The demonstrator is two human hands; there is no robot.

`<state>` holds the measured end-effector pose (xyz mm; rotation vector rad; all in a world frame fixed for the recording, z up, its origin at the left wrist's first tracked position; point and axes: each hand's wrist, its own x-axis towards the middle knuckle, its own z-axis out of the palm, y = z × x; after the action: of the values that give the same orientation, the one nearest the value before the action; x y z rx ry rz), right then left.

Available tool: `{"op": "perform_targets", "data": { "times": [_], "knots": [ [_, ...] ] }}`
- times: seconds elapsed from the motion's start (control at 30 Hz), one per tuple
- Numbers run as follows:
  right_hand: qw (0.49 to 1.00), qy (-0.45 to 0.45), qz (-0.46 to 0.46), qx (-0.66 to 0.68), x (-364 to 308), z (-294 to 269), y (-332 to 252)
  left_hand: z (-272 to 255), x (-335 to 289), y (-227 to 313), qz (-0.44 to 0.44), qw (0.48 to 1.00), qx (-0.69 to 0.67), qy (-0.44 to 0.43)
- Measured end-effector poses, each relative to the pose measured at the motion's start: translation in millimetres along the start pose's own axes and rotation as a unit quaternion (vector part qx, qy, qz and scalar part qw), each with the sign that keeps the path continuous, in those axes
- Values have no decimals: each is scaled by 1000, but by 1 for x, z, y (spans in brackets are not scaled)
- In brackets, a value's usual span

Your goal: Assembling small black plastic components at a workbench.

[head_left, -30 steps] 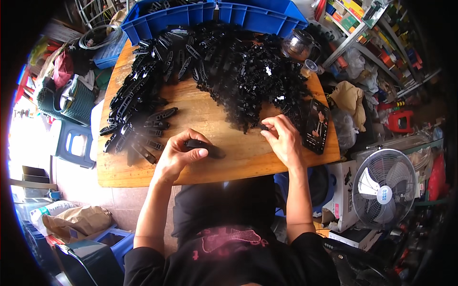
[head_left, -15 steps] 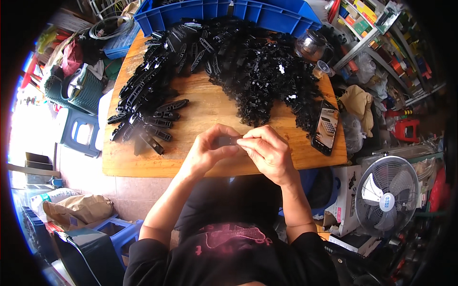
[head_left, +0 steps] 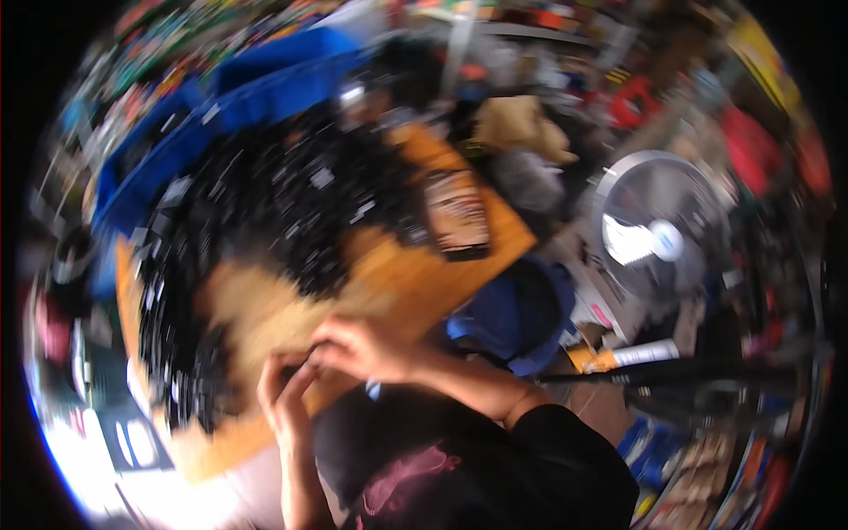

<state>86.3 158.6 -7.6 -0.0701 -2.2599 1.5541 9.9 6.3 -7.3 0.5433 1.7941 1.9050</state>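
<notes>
The picture is badly motion-blurred and tilted. My left hand [head_left: 283, 397] and my right hand [head_left: 358, 346] meet at the near edge of a wooden tabletop [head_left: 265, 309], fingers pinched together around a small black part [head_left: 296, 364] between them. A large heap of black plastic parts [head_left: 291, 203] covers the far and left side of the table. My dark-sleeved right forearm runs down to the lower right.
Blue plastic crates [head_left: 238, 88] stand behind the heap. A flat dark box [head_left: 457, 215] lies at the table's right end. A standing fan [head_left: 658, 231] is on the right, a blue stool or bag [head_left: 512, 314] beside the table, cluttered shelves beyond.
The view has swung sharply and tilted, blurring everything. My hands, apart on the table a second ago, have come together and stay joined on the small black part.
</notes>
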Motion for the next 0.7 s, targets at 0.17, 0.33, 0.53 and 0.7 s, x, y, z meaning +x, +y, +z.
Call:
{"op": "perform_targets", "data": {
  "times": [0.17,0.33,0.53,0.7],
  "knots": [
    [992,56,-103,-50,-4,13,5,-4,5,-8,104,994,11,-20],
    [988,52,-113,-90,-5,-5,6,-6,19,17,106,951,236,-168],
    [970,123,-103,-185,8,-17,16,-12,28,14,192,914,334,-129],
    [947,103,-25,-304,17,-29,50,-44,52,32,211,874,434,56]
  ]
}}
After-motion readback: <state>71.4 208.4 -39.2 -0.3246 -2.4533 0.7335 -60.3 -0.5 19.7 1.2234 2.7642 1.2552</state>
